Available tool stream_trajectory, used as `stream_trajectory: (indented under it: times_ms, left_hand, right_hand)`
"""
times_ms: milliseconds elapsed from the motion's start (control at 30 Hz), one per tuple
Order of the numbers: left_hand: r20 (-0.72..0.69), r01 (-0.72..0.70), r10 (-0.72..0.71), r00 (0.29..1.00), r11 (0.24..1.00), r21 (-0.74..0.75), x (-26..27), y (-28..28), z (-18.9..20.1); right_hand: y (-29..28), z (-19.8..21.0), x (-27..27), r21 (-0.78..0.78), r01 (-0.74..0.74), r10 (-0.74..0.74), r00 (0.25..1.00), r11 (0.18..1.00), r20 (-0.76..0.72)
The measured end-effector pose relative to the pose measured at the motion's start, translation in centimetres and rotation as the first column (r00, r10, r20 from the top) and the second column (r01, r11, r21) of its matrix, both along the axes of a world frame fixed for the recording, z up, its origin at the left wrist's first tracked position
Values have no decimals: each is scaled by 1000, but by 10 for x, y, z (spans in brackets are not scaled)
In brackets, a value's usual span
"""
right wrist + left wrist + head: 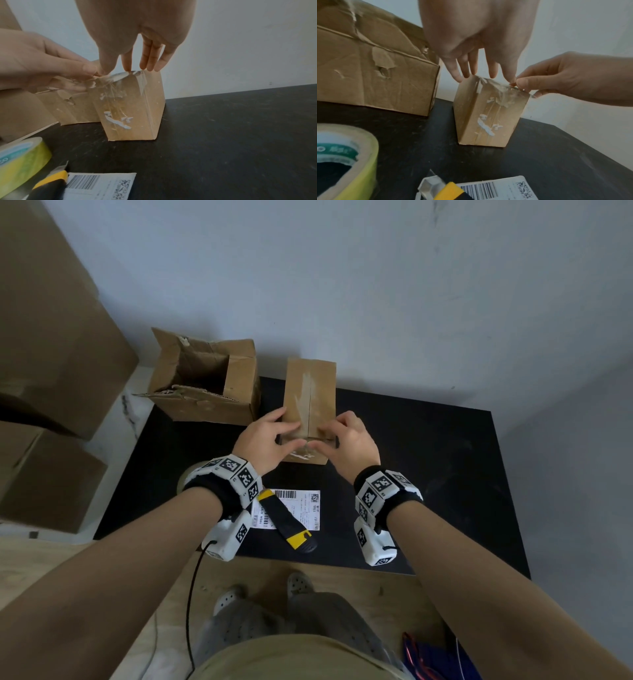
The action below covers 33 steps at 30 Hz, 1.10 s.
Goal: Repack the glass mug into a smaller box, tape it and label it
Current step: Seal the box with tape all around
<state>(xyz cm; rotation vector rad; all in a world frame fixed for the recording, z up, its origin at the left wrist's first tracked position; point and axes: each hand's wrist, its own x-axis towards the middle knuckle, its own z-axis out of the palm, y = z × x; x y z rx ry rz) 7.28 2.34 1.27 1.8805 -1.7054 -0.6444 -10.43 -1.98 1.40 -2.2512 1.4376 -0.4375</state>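
A small closed cardboard box (pixel 310 392) stands on the black table (pixel 428 474). Clear tape (pixel 503 89) runs along its top seam and down its near face. Both hands meet at the box's near top edge. My left hand (pixel 287 436) rests its straight fingers on the top while thumb and index pinch the loose tape end (pixel 116 77). My right hand (pixel 329 436) pinches the same tape from the other side, as the left wrist view shows (pixel 522 85). No glass mug is in sight.
A larger, torn box (pixel 205 392) stands open to the left of the small one. Near the table's front edge lie a shipping label (pixel 301 505), a yellow-black utility knife (pixel 286 522) across it, and a tape roll (pixel 342 155). Big cartons (pixel 51 337) stack at far left.
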Motion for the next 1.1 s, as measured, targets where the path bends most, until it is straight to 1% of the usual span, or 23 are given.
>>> stream_trajectory:
  times_ms: [167,300,433,567,800,933,1000,1100]
  left_hand:
    - [88,37,-31,996,997,-69,3,-4,-9]
    - [99,48,-36,994,991,-123,5,-5,-12]
    - [109,98,-85,990,988,-119,11,-8,-12]
    - [140,142,-133,981,989,-53,18,-10,-8]
    - [94,146,-144,985,989,-11,23,-16,-2]
    - [77,144,-142,987,989,-19,24,-19,-2]
    - [42,113,-111,993,993,-42,24,-16,-5]
    - [-32,5,-7,999,998,-56,21,-5,-9]
  right_hand:
    - [-2,-5,3,-81,-38,38,999,996,-2]
    - [-5,-8,5,-95,-55,53,998,994,-25]
    - [-8,-5,1,-78,-71,69,997,994,-34]
    - [-12,-2,-5,-37,-85,83,994,996,-70]
    - [-15,-1,-13,-3,-48,48,998,999,-36]
    - [-15,-2,-16,14,-10,11,1000,1000,-19]
    - [-9,-3,-17,28,32,-32,999,999,-7]
    - [6,-7,-21,95,120,-123,992,988,28]
